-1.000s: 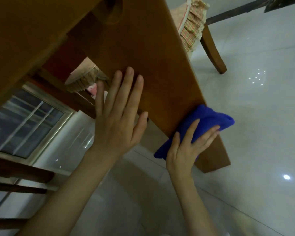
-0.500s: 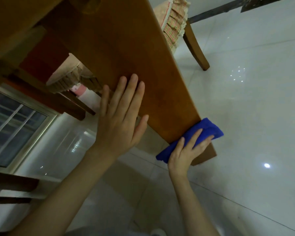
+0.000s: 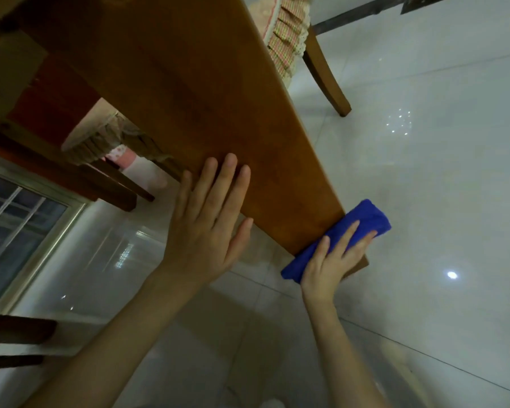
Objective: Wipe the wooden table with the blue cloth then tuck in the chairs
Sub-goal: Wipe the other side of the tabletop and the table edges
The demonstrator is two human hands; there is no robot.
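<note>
Pressing on the smooth wooden table [image 3: 203, 98], we lay our left hand [image 3: 206, 231] flat at its near edge, fingers straight; our right hand [image 3: 330, 260], fingers outstretched, pins the soft folded blue cloth [image 3: 368, 216] lengthwise across the near right corner.

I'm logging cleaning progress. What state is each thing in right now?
wooden table: standing, one panel faces the camera.
left hand: open, flat against the table.
right hand: fingers straight, pressing the blue cloth on the table.
blue cloth: folded, at the panel's lower corner.
far chair: standing on the floor, seat partly hidden behind the table.
</note>
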